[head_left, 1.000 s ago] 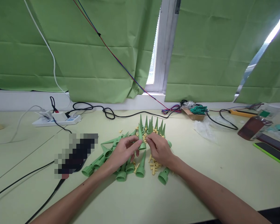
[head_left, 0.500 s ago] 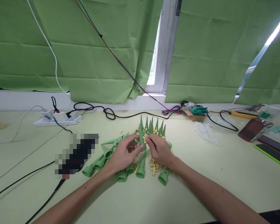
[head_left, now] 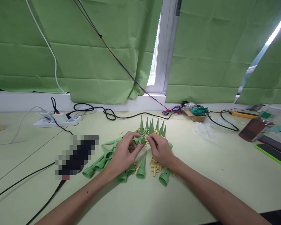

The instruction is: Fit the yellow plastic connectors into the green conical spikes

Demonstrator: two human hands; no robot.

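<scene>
Holding a green cone just ahead of the left grip, tipped with its open base toward the viewer. Looks part-way along: beyond both grips, a cluster of upright cones with yellow pieces among them, probably dealt with already; to the left of and nearer than the left grip, many loose cones lying on the surface, seemingly left to handle. Just nearer than the right grip, a heap of more such pieces, apparently unused. Curled partly closed on the left, with thumb and fingers about the cone. Pinched together on the right, just beside that base; cannot tell whether around anything small.
</scene>
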